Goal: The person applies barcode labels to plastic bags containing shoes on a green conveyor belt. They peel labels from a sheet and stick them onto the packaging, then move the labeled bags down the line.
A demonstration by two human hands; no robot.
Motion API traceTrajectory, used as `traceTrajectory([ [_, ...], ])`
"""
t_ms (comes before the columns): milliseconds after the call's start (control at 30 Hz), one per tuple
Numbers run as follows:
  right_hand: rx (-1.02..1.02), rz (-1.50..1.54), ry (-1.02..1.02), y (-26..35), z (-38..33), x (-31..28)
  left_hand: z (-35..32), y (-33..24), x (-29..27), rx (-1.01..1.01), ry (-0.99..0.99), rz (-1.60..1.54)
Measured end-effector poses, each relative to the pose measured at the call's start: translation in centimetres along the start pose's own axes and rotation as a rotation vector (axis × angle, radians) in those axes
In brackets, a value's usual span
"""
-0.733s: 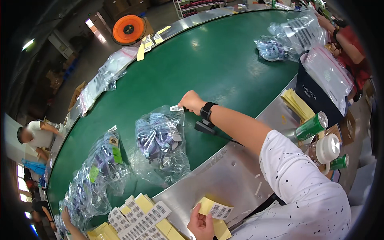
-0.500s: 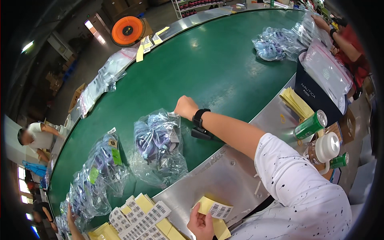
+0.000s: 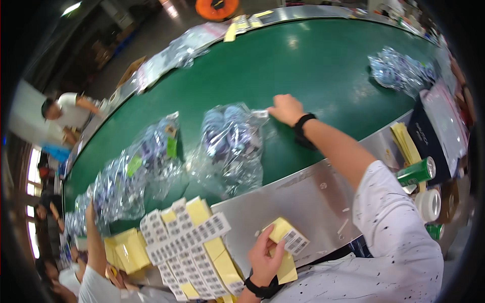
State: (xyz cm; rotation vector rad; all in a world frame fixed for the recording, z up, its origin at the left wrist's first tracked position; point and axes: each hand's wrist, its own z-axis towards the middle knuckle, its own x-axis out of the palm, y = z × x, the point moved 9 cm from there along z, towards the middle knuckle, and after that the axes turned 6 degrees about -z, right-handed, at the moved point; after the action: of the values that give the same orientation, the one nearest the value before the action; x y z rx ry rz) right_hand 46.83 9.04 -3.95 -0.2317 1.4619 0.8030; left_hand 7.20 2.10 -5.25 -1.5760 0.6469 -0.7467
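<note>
My left hand (image 3: 267, 258) grips a folded yellow sheet of barcode stickers (image 3: 286, 237) above the metal edge at the front. Stretched over the green belt, my right hand (image 3: 287, 109) has its fingers curled together at the upper right corner of a clear plastic bag (image 3: 233, 146). A small white label (image 3: 259, 114) shows at that corner, touching the fingertips. Inside the bag is a pair of blue and purple shoes. To its left lies a row of similar bagged shoes (image 3: 136, 161), some with green tags.
Sticker sheets (image 3: 192, 242) and yellow paper (image 3: 126, 248) cover the near left edge. Another person's arm (image 3: 95, 242) reaches in beside them. At right are a green can (image 3: 417, 171), a white-lidded bottle (image 3: 428, 206) and a dark box (image 3: 429, 144). More bagged shoes (image 3: 399, 70) lie at the far right.
The whole view has shifted, with the belt and bags appearing farther right and higher. My right hand has drawn slightly rightward from the bag's middle. My left hand still grips the sticker sheet.
</note>
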Motion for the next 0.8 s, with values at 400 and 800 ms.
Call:
traceTrajectory([
  [400, 0.097, 1.149, 0.542, 10.9, -9.4, 5.1, 0.5, -1.1, -0.4, 0.072, 0.022, 0.163],
  [800, -0.106, 1.308, 0.799, 13.3, -18.3, 0.0, -0.4, -1.7, -1.2, 0.164, -0.048, 0.129],
])
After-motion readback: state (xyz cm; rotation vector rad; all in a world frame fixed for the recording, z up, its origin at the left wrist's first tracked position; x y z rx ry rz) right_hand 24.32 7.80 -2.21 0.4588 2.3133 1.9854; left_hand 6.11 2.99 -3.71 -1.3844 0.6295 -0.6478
